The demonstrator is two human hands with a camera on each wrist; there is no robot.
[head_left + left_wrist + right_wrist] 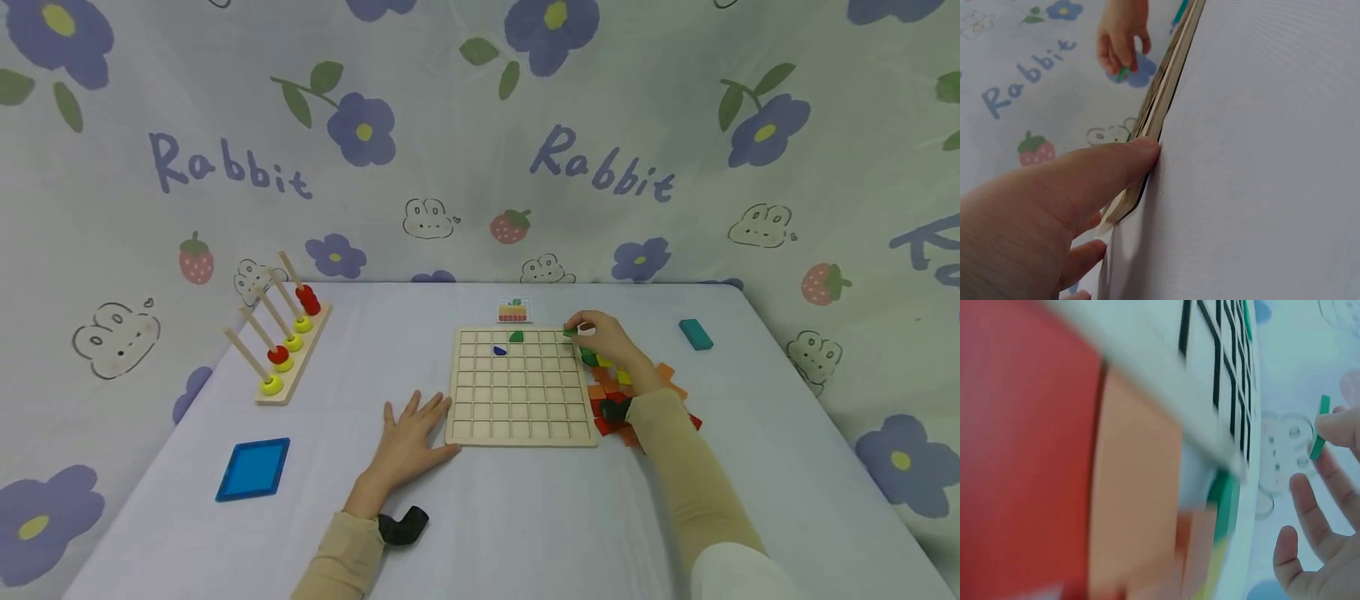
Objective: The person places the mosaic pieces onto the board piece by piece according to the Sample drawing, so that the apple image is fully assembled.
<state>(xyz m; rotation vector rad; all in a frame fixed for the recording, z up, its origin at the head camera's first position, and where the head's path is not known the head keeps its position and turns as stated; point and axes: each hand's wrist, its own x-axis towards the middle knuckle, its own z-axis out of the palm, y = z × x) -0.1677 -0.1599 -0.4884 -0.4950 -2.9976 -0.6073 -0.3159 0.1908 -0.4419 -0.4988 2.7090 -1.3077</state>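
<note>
A wooden grid board (525,396) lies in the middle of the table. My left hand (408,450) rests at its lower left corner with fingers spread, and in the left wrist view the thumb (1141,150) touches the board's edge. Above the upper right corner, my right hand (603,333) pinches a small green piece (1320,428) between thumb and forefinger. A green rounded piece (517,337) sits in the board's top row. Below and left of it is a small blue half-round piece (499,351). The held piece's full shape is hidden by the fingers.
Loose red, orange, yellow and green pieces (597,392) are heaped along the board's right side, under my right forearm. A pattern card (514,310) lies behind the board. To the left stand a peg stand with beads (303,354) and a blue tray (253,469). A teal block (696,334) lies far right.
</note>
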